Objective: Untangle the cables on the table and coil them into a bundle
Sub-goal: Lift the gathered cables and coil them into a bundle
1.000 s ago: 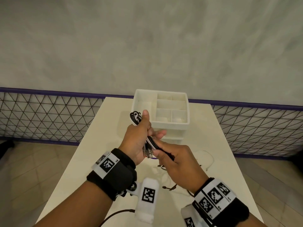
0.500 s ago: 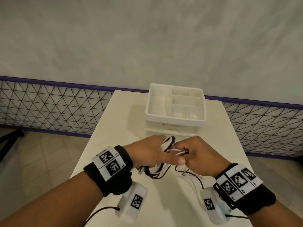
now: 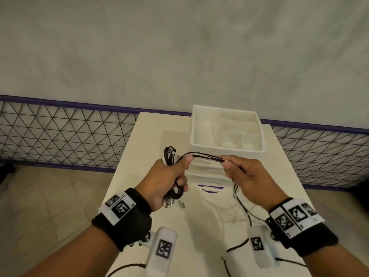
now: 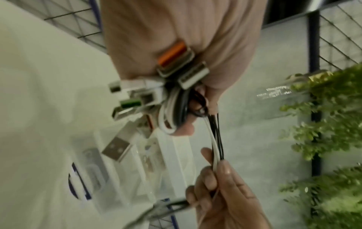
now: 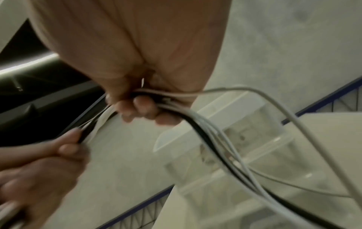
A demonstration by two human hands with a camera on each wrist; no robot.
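left hand [image 3: 166, 180]: our grip curled round coiled cables [image 3: 203, 156], frame centre | right hand [image 3: 247, 176]: our grip pinched the strands | loose ends trailed onto table [image 3: 199, 236] lower right

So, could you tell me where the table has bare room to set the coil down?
Bare: the table's left strip, beside the organizer and left hand. Crowded: the near right, where loose cables trail under the right hand.

Black and white cables [image 3: 203, 157], partly coiled, taut span above table, loose ends trailing down
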